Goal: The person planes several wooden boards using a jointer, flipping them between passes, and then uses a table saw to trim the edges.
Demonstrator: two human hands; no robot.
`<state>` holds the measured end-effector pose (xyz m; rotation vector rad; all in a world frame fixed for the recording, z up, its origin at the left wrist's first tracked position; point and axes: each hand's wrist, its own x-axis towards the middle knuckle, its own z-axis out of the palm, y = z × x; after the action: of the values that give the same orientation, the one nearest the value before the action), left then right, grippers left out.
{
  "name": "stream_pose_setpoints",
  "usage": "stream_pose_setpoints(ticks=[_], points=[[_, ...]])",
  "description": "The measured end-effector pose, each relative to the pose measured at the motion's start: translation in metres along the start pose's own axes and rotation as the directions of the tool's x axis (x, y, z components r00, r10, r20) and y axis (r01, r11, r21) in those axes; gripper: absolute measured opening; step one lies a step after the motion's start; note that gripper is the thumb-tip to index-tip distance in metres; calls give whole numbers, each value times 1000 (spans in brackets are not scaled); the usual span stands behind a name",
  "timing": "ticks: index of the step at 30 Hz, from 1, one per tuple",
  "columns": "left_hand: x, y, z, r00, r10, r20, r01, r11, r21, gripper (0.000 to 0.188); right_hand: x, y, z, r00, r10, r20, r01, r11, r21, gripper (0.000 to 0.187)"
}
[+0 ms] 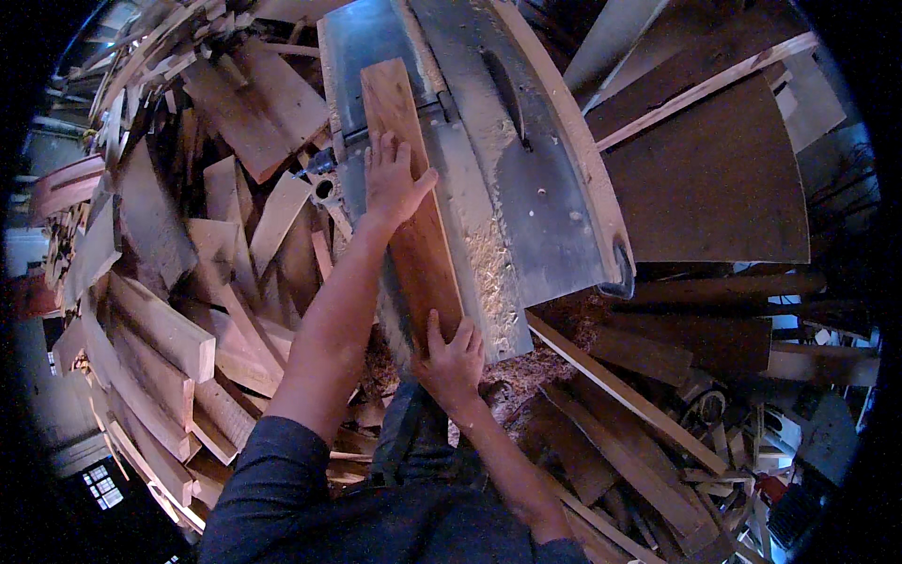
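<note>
A long reddish-brown wooden board lies lengthwise on the metal bed of a woodworking machine, its far end beyond a dark slot across the bed. My left hand rests on the board's upper half, palm down, fingers stretched forward and thumb out toward the right edge. At the near end, my right hand grips the board, thumb on the left and fingers over the end; its palm side is hidden. Right of the board, a dark curved saw blade stands up from the same machine's table.
Wood shavings cover the strip beside the board. Stacked offcuts and planks crowd the left side. A large brown panel stands at the right, with more planks below it. A wooden rail runs along the machine's right edge.
</note>
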<state>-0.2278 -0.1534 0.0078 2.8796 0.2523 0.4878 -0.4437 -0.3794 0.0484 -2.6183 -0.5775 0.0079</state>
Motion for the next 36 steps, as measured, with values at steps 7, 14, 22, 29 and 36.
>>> stream_pose_setpoints(ticks=[7, 14, 22, 29, 36], points=[[32, -2, 4, 1000, 23, -12, -23, 999, -41, 66, 30, 0, 9, 999, -1, 39, 2, 1000, -14, 78], [69, -24, 13, 999, 42, -2, -42, 999, -16, 65, 70, -9, 10, 1000, 16, 18, -17, 999, 45, 76], [103, -43, 24, 1000, 27, -7, -27, 999, 27, 67, 107, -14, 13, 999, 14, 30, -15, 999, 49, 80], [138, -59, 32, 999, 3, 36, -4, 1000, 15, 75, 146, -17, 17, 998, 4, 63, -5, 1000, 15, 83], [175, -79, 40, 999, -23, 44, 25, 999, -44, 78, 186, -12, 35, 997, -64, -49, 60, 995, -82, 78]])
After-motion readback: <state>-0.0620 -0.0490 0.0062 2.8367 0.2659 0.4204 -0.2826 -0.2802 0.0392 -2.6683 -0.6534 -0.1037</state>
